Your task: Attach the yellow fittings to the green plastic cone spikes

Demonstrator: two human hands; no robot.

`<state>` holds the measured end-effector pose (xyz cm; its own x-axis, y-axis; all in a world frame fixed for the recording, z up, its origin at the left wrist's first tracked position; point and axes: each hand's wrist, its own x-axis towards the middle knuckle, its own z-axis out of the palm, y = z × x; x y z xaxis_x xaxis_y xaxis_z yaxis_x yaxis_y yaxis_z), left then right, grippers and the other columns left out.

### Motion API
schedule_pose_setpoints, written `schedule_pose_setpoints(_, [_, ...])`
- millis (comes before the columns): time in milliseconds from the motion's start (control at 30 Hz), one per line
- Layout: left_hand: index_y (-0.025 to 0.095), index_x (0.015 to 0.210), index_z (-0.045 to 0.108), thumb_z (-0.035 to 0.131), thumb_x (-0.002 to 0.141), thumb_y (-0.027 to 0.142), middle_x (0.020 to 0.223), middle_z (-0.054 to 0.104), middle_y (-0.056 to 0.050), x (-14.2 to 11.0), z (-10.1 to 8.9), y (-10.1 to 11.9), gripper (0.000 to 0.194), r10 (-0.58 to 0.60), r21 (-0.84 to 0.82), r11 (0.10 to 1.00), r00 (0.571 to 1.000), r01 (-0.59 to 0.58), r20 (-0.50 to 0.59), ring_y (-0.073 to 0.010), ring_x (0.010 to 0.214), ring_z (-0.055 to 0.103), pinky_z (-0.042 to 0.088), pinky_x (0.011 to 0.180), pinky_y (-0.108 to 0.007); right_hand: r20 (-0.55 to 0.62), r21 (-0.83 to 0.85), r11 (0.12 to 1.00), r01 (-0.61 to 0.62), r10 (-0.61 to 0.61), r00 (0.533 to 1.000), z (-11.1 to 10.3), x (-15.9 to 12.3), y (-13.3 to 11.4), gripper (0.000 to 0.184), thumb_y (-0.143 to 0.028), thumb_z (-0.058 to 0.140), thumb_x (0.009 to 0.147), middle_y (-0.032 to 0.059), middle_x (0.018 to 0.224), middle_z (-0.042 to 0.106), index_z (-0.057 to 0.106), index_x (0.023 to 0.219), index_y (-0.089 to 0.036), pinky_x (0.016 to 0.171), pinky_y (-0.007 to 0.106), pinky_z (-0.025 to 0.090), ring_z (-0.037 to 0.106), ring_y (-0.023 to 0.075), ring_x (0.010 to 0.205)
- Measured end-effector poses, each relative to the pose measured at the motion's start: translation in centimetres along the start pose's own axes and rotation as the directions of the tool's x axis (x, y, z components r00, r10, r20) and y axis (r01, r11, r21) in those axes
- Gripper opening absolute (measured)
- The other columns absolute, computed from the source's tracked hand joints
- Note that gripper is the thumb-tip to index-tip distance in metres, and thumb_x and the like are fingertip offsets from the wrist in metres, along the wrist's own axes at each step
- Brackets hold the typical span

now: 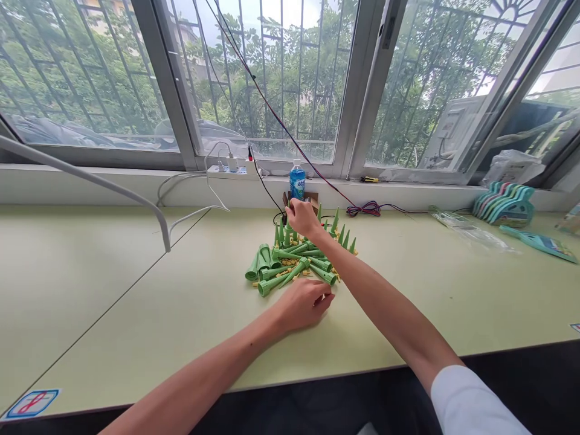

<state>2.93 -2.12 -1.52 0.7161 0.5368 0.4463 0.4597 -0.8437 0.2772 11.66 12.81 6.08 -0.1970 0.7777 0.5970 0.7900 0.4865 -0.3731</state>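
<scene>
Green cones [302, 263] smooth plastic; tabletop [453, 272] smooth, faintly glossy; window frame [364, 78] metal.

A white sleeve [471, 402] shows at the frame's lower right; the bare left forearm [212, 370] bears a small spot [251, 344].

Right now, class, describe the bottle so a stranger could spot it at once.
Find the window pane crossed by cables, beyond the pale table. Under it, just past the right hand and the green cones, stands an upright bottle. Its bright blue body sets it apart from the cones and the nearby white power strip.
</scene>
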Motion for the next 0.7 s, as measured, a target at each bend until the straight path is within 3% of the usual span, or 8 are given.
schedule_pose_setpoints(467, [0.017,0.061,0.050,0.047,0.088,0.022,0.056,0.054,0.000,0.1,-0.1,0.3,0.027,0.018,0.031,0.999,1.000,-0.018,0.003,-0.0110,0.053,0.046,0.029,0.054,-0.025,0.005,0.079,0.997,0.000,-0.001,1.000,0.4,-1.2,0.6,0.019,-0.028,0.051,0.093,0.0047,0.067,0.060,0.056,0.078,-0.016,0.060,0.025,0.036,0.054,0.0159,0.062])
schedule_pose_setpoints(633, [0.018,0.061,0.051,0.047,0.088,0.021,0.056,0.054,0.000,0.1,0.0,0.2,0.027,0.035,0.029,0.999,0.999,-0.035,-0.003,-0.0109,0.052,0.045,0.030,0.055,-0.026,-0.081,0.171,0.985,0.022,-0.008,0.997,-0.5,-3.0,0.5,0.026,-0.029,0.049,0.094,0.0016,0.065,0.060,0.053,0.111,-0.009,0.062,0.024,0.039,0.057,0.0152,0.061])
schedule_pose_setpoints(700, [0.018,0.061,0.052,0.046,0.088,0.020,0.055,0.054,0.000,0.1,0.0,0.2,0.028,0.038,0.024,0.999,0.999,-0.038,-0.001,-0.0109,0.051,0.044,0.030,0.055,-0.026,-0.141,0.147,0.988,0.049,-0.028,0.990,-1.0,-4.4,0.4,0.028,-0.028,0.047,0.095,0.0007,0.066,0.059,0.051,0.115,-0.009,0.064,0.024,0.039,0.056,0.0150,0.061])
